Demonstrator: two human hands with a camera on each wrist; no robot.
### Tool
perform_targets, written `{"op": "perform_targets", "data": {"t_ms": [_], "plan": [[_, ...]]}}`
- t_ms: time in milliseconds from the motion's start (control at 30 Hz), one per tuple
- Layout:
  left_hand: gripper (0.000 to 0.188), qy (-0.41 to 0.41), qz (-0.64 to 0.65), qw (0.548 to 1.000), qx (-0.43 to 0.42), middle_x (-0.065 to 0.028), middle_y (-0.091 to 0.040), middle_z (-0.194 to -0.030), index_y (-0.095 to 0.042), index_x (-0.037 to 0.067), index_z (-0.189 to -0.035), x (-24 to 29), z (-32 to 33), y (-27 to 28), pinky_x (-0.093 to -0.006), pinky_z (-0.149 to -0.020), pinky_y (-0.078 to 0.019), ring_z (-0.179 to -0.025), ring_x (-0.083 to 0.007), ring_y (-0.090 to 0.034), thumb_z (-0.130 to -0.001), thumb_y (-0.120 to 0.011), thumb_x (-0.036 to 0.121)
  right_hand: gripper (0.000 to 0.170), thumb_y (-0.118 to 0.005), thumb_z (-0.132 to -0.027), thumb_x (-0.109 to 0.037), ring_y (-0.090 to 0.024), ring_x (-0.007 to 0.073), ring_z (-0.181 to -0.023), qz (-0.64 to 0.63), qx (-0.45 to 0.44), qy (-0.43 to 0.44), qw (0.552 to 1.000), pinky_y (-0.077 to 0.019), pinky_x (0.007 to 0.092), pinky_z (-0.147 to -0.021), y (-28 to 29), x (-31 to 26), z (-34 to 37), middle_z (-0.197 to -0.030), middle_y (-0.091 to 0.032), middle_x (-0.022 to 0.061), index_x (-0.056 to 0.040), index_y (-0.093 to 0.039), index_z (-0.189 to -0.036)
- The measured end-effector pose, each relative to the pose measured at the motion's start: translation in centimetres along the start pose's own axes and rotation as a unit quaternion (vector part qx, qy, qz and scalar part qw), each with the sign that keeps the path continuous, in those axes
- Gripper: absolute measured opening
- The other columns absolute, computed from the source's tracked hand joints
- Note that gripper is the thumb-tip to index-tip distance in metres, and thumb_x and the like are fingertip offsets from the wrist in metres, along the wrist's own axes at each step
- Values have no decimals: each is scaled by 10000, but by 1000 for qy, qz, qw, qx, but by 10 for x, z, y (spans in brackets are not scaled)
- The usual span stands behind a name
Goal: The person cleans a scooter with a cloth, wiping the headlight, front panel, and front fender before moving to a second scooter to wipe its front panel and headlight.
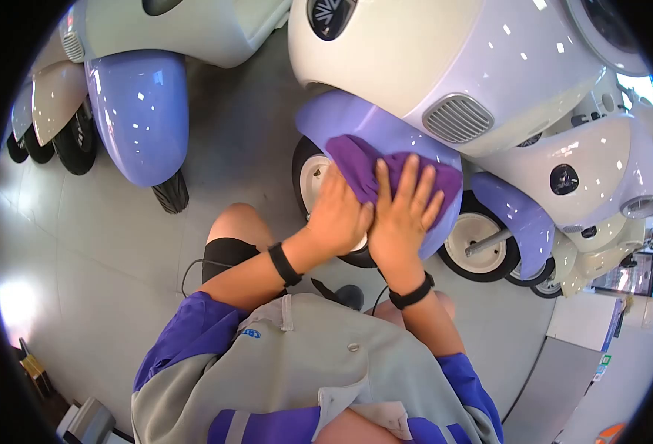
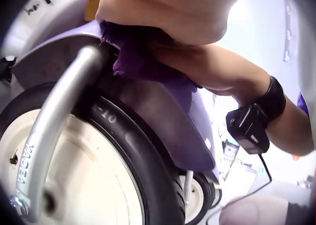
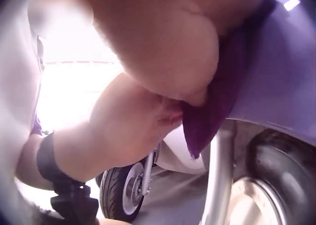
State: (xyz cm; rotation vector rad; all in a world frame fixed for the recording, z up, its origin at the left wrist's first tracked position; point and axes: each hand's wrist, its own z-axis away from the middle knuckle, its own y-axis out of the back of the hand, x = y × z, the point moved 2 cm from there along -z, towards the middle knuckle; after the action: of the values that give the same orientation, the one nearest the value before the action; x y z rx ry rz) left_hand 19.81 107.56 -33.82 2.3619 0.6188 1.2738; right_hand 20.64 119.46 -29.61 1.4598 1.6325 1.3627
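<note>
A dark purple cloth (image 1: 352, 164) lies bunched over the lilac front fender (image 1: 432, 240) of a cream scooter. Spread flat on that cloth, the right hand (image 1: 400, 222) has its fingers apart and pointing away from the body. Close beside it, the left hand (image 1: 334, 211) grips the near edge of the cloth with bent fingers; its fingertips are partly hidden. In the left wrist view the cloth (image 2: 140, 59) hangs below the fender's edge, above the tyre (image 2: 126, 123). From the right wrist, the cloth (image 3: 210, 114) shows between the right hand (image 3: 163, 42) and the lilac panel (image 3: 281, 81).
The silver fork (image 2: 59, 116) and cream wheel rim (image 2: 94, 170) stand under the fender. Another scooter with a lilac fender (image 1: 140, 118) is at the left, and more scooters (image 1: 593, 159) line the right. A white and grey cabinet (image 1: 574, 362) stands at lower right.
</note>
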Motion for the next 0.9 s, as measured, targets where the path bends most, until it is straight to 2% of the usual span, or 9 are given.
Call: {"op": "perform_targets", "data": {"t_ms": [100,133,167,233,333,400,533,767,900], "plan": [[554,45,125,991,31,-315,-395,-1434,-396,-48,-1421,-35,-14,18,-504,-1161,-269,-1327,-508,-359,-919,-428,185,585,-528,-913,-256,-246,335,-1484,35,71,48,996,-133,567,-1181,-16,-33,-34,-1597,-308,113,-195,-443,-1489],[513,17,69,995,69,-272,-491,-1363,-420,-36,-1414,-57,-16,13,-427,-1084,-379,-1226,-416,-496,-946,-369,169,560,-506,-923,-236,-268,292,-1485,49,98,61,992,-135,539,-1189,-21,-42,-41,-1589,-339,93,-166,-463,-1477],[456,97,181,976,74,-223,-587,-1231,-495,-20,-1353,-76,-19,11,-377,-961,-459,-1078,-313,-589,-958,-353,159,543,-505,-922,-231,-283,268,-1480,68,94,84,990,-141,518,-1193,-22,-49,-47,-1576,-363,87,-139,-484,-1456],[407,111,294,945,96,-176,-626,-1126,-559,1,-1274,-105,-34,10,-327,-869,-483,-977,-229,-606,-962,-349,155,513,-504,-921,-219,-312,219,-1469,107,90,132,981,-153,476,-1200,-23,-58,-58,-1548,-413,75,-84,-528,-1415],[364,216,295,930,39,-189,-624,-1117,-582,-4,-1216,-113,-43,15,-361,-905,-480,-1002,-279,-610,-942,-397,147,419,-538,-909,-170,-409,208,-1407,-71,47,182,980,-235,459,-1168,-12,-44,-50,-1485,-489,75,-51,-603,-1305],[449,163,228,960,-4,-252,-554,-1279,-495,-17,-1328,-87,-38,29,-421,-1018,-423,-1175,-380,-539,-921,-462,171,394,-597,-879,-147,-453,222,-1369,-149,15,171,974,-297,465,-1120,7,-24,-32,-1458,-515,72,-90,-626,-1268],[609,-17,82,996,25,-373,-341,-1463,-373,-114,-1397,-41,-15,22,-511,-1187,-221,-1378,-538,-299,-948,-527,267,476,-647,-834,-172,-454,214,-1370,-31,52,83,995,-312,444,-1081,17,14,5,-1485,-494,53,-174,-618,-1310],[509,78,57,993,72,-330,-500,-1343,-439,-79,-1344,-144,-56,-17,-466,-1107,-346,-1283,-478,-450,-1043,-387,328,440,-563,-850,-153,-475,222,-1336,-37,46,168,984,-303,405,-1110,1,-28,-46,-1458,-518,80,-70,-632,-1276],[474,247,235,939,40,-285,-564,-1272,-492,-8,-1314,-187,-59,-20,-429,-1046,-399,-1192,-452,-524,-1060,-344,364,428,-545,-846,-148,-453,221,-1356,-42,84,188,978,-310,441,-1122,-28,-64,-57,-1392,-557,123,0,-631,-1239]]}}
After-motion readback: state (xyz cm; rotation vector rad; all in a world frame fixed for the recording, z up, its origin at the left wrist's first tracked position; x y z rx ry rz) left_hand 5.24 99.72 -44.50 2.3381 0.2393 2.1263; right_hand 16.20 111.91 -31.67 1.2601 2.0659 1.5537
